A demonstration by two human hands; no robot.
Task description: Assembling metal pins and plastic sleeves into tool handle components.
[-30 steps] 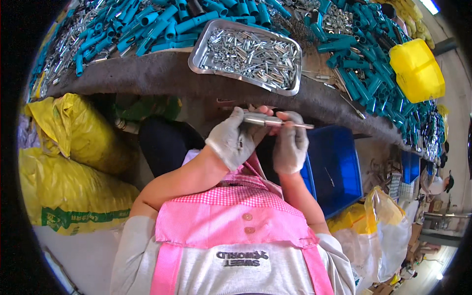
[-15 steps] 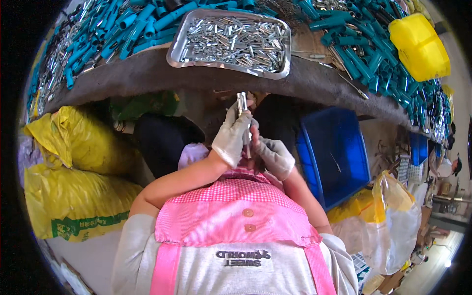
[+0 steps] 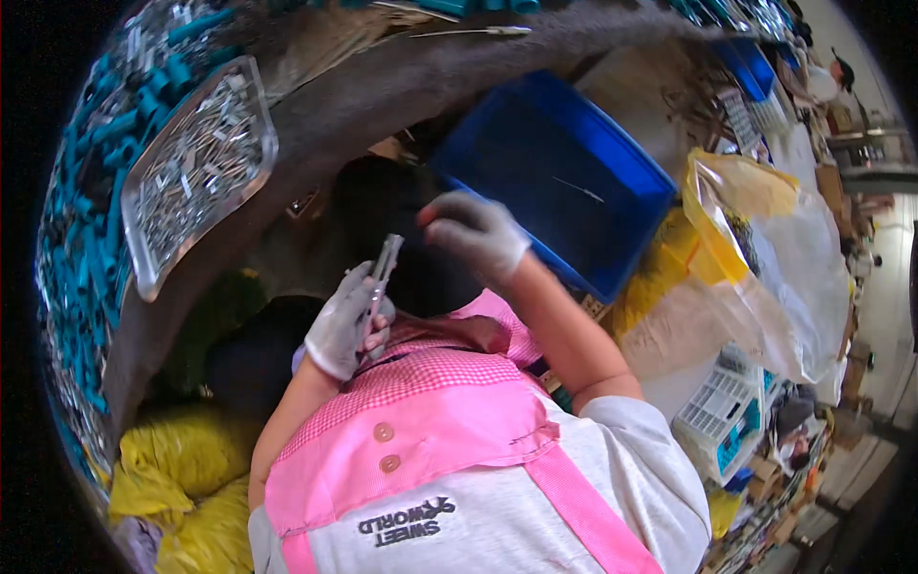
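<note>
In my gloved left hand (image 3: 342, 330), a shiny metal tube (image 3: 387, 256) stands tilted, its upper end sticking out above the closed fingers. Bare fingertips show past the glove's edge, pressed against the tube. My right hand (image 3: 478, 232), gloved too, is raised apart from it, close to the near-left side of a blue bin (image 3: 626, 143). Its fingers are curled in and a reddish fingertip shows; whatever they may hold cannot be made out. Inside the bin lies a thin metal rod (image 3: 579, 189).
A metal tray (image 3: 143, 277) of small silver pieces sits on the cloth-covered bench (image 3: 335, 96), beside heaped teal tubes (image 3: 86, 258). Yellow sacks (image 3: 182, 445) lie at lower left. Right of the bin are a clear-and-yellow plastic bag (image 3: 746, 287) and a white crate (image 3: 717, 411).
My view has swung to the right, so the bin now lies more central and the tray at far left. My right hand has left the tube and risen toward the bin; the left keeps the tube.
</note>
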